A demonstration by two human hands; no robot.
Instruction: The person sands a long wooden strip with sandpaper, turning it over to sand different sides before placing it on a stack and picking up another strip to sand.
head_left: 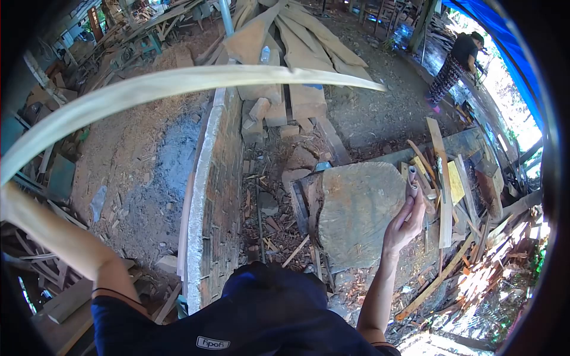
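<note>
A long, pale, curved strip of wood [196, 77] arcs through the air across the upper view and tapers to a point on the right. Its near end meets my left hand [5, 203] at the left edge, where the fingers are mostly cut off by the frame. My right hand [408, 222] is closed around a short, brownish, tube-like piece [412, 181] with a hollow-looking upper end. That hand is over the right side of a large wooden block [359, 213] with a flat, greyish top. What the tube-like piece is cannot be made out.
A low brick wall [215, 178] runs forward left of the block. Planks and offcuts [445, 178] lie right of the block. Wood scraps litter the ground. Large boards [303, 44] lean ahead, near a plastic bottle [265, 54]. Another person [454, 65] stands bent at the far right.
</note>
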